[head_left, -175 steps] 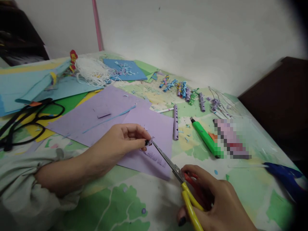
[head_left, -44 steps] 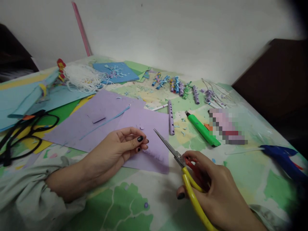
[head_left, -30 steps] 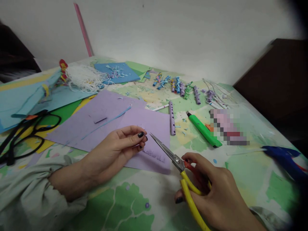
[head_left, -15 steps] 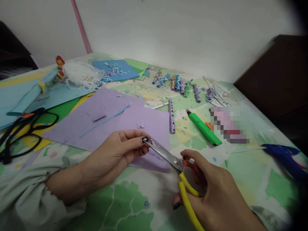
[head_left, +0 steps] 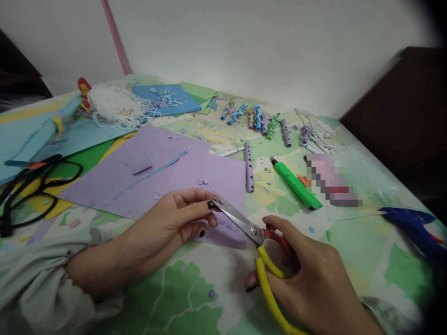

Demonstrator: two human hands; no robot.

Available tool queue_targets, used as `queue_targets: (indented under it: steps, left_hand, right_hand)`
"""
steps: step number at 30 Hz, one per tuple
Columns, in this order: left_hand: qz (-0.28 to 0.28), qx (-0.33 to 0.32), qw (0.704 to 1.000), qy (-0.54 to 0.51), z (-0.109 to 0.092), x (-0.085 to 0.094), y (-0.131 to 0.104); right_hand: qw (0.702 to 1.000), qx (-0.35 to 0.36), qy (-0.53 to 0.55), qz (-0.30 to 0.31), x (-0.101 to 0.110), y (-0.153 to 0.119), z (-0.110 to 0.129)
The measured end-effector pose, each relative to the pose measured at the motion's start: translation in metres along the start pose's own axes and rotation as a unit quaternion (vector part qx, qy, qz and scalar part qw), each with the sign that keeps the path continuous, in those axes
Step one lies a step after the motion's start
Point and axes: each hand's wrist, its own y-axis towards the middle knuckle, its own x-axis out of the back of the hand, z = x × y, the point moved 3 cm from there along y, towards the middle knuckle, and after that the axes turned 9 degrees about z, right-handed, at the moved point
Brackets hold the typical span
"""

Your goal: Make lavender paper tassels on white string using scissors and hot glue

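Note:
Scissors [head_left: 240, 221] with one yellow and one red handle sit in my right hand [head_left: 314, 274], fingers through the loops. Their blades are slightly parted and point left, reaching the fingertips of my left hand [head_left: 181, 218]. That hand is closed in a pinch; whatever lies between the fingers is too small and hidden to name. Purple paper sheets [head_left: 223, 174] lie below and behind it, with fine cut marks near the lower right edge. Beyond the blades a purple paper tube [head_left: 249, 167] with dark spots rests on the table.
A green utility knife [head_left: 296, 184] and a blue glue gun [head_left: 408, 228] lie to the right. Several wrapped paper rolls [head_left: 258, 118] stand at the back. White string [head_left: 113, 107], a blue sheet [head_left: 185, 100] with scraps and black glasses [head_left: 45, 186] occupy the left side.
The scissors' handles have shifted slightly left and apart, and a finger of my left hand has moved a little. Things on the table stay where they were.

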Motion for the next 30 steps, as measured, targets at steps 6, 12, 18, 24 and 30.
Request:
queue_targets:
  steps: [6,12,18,24,30]
  left_hand:
    - [-0.018,0.002,1.000,-0.003,0.0021,0.0018,-0.0003]
    - [-0.030,0.003,1.000,0.007,0.0031,0.0025,-0.0005]
    - [-0.038,0.002,0.999,0.001,0.0019,0.0015,-0.0002]
    - [-0.044,0.005,0.999,-0.005,0.0028,0.0015,-0.0002]
    - [-0.047,0.006,0.999,-0.007,0.0043,0.0035,-0.0002]
  right_hand:
    - [0.999,0.011,-0.026,-0.021,-0.0010,-0.0036,-0.0009]
    - [0.999,0.022,-0.030,-0.029,-0.0010,-0.0026,-0.0006]
    - [0.998,0.025,-0.043,-0.035,-0.0019,-0.0036,-0.0012]
    - [0.997,0.033,-0.050,-0.046,-0.0038,-0.0042,-0.0031]
    - [0.997,0.037,-0.049,-0.038,-0.0041,-0.0029,-0.0030]
